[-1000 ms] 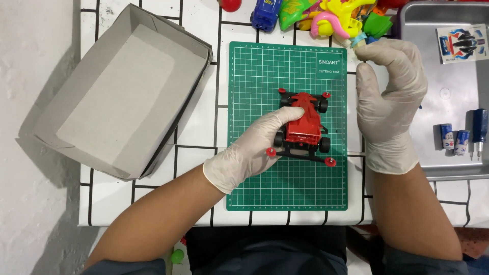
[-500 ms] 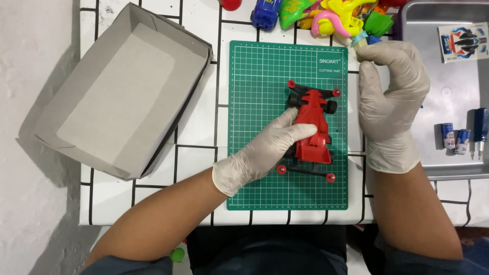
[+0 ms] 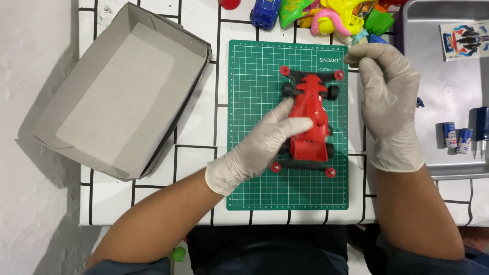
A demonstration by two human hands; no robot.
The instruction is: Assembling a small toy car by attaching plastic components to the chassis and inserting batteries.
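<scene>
A red toy race car with black wheels and small red rollers lies flat on a green cutting mat, its nose pointing away from me. My gloved left hand grips it from the left, fingers laid over the red body. My gloved right hand rests at the mat's right edge, just beside the car's front right roller. Its thumb and forefinger are pinched together; I cannot make out anything between them.
An open grey cardboard box sits to the left on the white tiled table. A metal tray on the right holds two small batteries and a sticker sheet. Colourful plastic toys lie beyond the mat.
My left hand has turned the red car and slid it toward the mat's far right, so it now lies straight. The right hand has barely moved.
</scene>
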